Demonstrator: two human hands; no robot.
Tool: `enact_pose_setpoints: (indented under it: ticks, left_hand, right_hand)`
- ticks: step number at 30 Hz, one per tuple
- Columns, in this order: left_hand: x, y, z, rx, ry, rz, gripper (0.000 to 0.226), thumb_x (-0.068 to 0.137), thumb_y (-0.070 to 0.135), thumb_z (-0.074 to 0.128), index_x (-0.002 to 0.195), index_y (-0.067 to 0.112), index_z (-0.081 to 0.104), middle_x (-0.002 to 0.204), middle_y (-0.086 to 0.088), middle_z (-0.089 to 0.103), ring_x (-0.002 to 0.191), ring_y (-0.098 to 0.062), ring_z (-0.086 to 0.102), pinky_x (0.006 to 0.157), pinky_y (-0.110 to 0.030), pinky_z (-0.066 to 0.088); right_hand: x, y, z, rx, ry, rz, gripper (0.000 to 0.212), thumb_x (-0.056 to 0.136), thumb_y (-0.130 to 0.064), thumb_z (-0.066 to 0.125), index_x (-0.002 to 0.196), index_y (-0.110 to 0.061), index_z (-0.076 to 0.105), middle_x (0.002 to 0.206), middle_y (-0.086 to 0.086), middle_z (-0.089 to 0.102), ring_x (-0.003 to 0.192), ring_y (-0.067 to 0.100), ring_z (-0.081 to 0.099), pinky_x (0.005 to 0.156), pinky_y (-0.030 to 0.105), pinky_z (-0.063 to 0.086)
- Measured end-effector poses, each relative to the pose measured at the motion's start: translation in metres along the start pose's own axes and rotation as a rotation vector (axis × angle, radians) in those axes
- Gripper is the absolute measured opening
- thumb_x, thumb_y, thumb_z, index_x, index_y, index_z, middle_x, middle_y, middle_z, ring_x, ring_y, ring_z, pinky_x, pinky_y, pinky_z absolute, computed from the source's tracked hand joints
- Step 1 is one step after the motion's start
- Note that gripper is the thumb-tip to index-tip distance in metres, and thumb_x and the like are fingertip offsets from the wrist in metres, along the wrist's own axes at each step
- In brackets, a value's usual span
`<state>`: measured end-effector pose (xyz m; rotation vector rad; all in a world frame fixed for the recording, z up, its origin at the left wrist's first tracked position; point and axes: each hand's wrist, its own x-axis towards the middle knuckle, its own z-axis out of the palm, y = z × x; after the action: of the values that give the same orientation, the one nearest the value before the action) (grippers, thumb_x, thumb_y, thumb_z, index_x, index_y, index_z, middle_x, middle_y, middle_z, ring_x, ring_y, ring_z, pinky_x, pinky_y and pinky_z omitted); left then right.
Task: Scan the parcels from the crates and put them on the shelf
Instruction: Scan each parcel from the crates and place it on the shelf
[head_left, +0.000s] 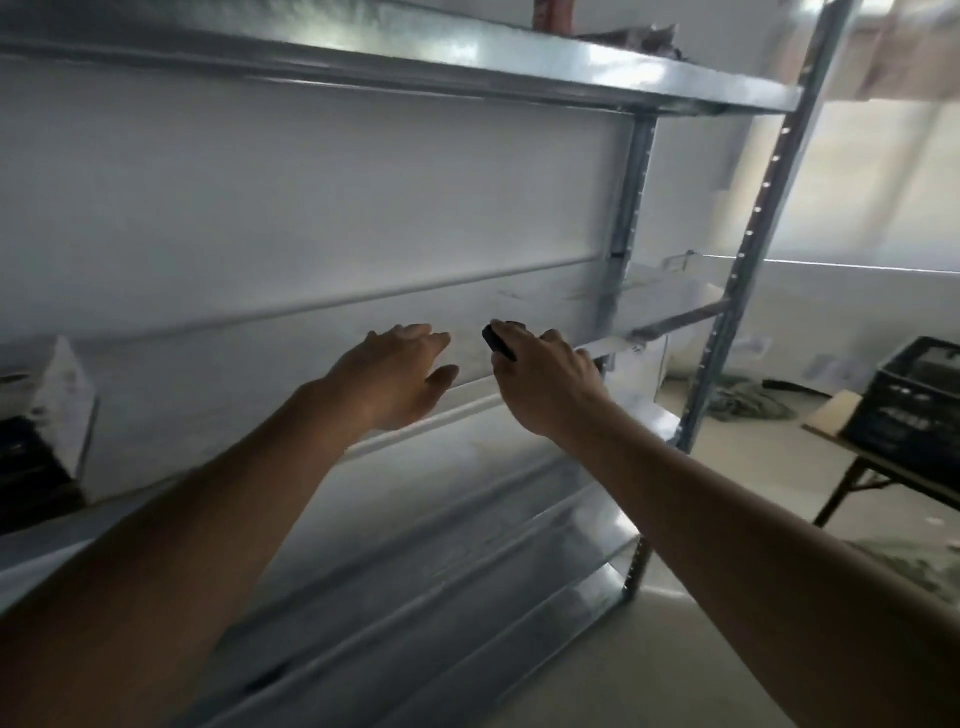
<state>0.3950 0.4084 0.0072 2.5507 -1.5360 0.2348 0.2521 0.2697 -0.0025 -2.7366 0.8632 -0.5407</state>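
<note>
A white parcel (670, 299) lies on the metal shelf (519, 62) at its right end, past both hands and touching neither. The right hand (540, 374) is nearer to it and grips a small black scanner (497, 340). The left hand (400, 374) is spread flat and holds nothing. A black crate (909, 400) sits on a table (831, 441) far right.

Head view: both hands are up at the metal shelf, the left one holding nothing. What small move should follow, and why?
Probably draw both arms back and turn right toward the black crate. The left hand is open and bare over the shelf, the right hand only holds a small dark device, likely the scanner.
</note>
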Motion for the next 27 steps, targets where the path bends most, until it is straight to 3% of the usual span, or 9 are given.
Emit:
enact_pose_setpoints:
  ticks: [3, 6, 9, 12, 17, 21, 27]
  left_hand:
    - [0.024, 0.063, 0.014, -0.005, -0.006, 0.067, 0.06, 0.111, 0.052, 0.037, 0.162, 0.02, 0.039, 0.168, -0.009, 0.039, 0.151, -0.033, 0.041, 0.123, -0.052, 0.034]
    - [0.046, 0.124, 0.028, -0.02, 0.01, 0.133, 0.057, 0.111, 0.052, 0.039, 0.159, 0.022, 0.043, 0.159, -0.009, 0.048, 0.141, -0.034, 0.049, 0.114, -0.049, 0.043]
    - [0.071, 0.18, 0.041, -0.038, 0.009, 0.208, 0.055, 0.11, 0.052, 0.041, 0.156, 0.022, 0.049, 0.155, -0.008, 0.053, 0.135, -0.034, 0.055, 0.107, -0.048, 0.05]
    - [0.102, 0.231, 0.057, -0.073, -0.011, 0.294, 0.053, 0.109, 0.05, 0.043, 0.148, 0.018, 0.056, 0.153, -0.009, 0.055, 0.136, -0.032, 0.055, 0.108, -0.049, 0.049]
    - [0.164, 0.314, 0.095, -0.115, -0.039, 0.419, 0.056, 0.108, 0.054, 0.045, 0.152, 0.02, 0.054, 0.155, -0.006, 0.054, 0.138, -0.029, 0.055, 0.11, -0.05, 0.049]
    - [0.228, 0.377, 0.127, -0.135, -0.054, 0.507, 0.058, 0.108, 0.056, 0.043, 0.155, 0.024, 0.049, 0.157, -0.005, 0.051, 0.14, -0.028, 0.053, 0.109, -0.049, 0.05]
    - [0.328, 0.473, 0.163, -0.158, -0.076, 0.664, 0.06, 0.109, 0.057, 0.041, 0.159, 0.024, 0.043, 0.163, -0.004, 0.045, 0.147, -0.029, 0.046, 0.112, -0.049, 0.045]
  right_hand:
    - [-0.02, 0.063, -0.021, -0.025, 0.029, 0.055, 0.044, 0.113, -0.045, 0.035, 0.157, -0.047, 0.034, 0.139, 0.019, 0.056, 0.122, 0.048, 0.056, 0.102, 0.052, 0.047]
    - [-0.038, 0.123, -0.037, -0.043, 0.059, 0.118, 0.042, 0.113, -0.042, 0.037, 0.155, -0.044, 0.039, 0.138, 0.02, 0.056, 0.118, 0.045, 0.058, 0.092, 0.047, 0.044]
    - [-0.051, 0.181, -0.05, -0.055, 0.094, 0.199, 0.046, 0.113, -0.042, 0.038, 0.159, -0.045, 0.035, 0.142, 0.018, 0.053, 0.119, 0.046, 0.058, 0.091, 0.047, 0.049]
    - [-0.06, 0.233, -0.061, -0.049, 0.123, 0.281, 0.047, 0.113, -0.042, 0.039, 0.16, -0.045, 0.034, 0.15, 0.014, 0.049, 0.123, 0.046, 0.057, 0.1, 0.053, 0.053]
    - [-0.063, 0.325, -0.075, -0.105, 0.142, 0.405, 0.048, 0.112, -0.044, 0.04, 0.16, -0.043, 0.035, 0.154, 0.011, 0.047, 0.124, 0.044, 0.057, 0.099, 0.054, 0.053]
    - [-0.053, 0.399, -0.084, -0.162, 0.156, 0.55, 0.049, 0.112, -0.045, 0.041, 0.16, -0.042, 0.036, 0.148, 0.012, 0.051, 0.118, 0.048, 0.055, 0.09, 0.049, 0.049]
    - [-0.02, 0.507, -0.104, -0.185, 0.169, 0.731, 0.053, 0.111, -0.046, 0.041, 0.163, -0.042, 0.033, 0.149, 0.01, 0.049, 0.118, 0.043, 0.056, 0.098, 0.053, 0.05]
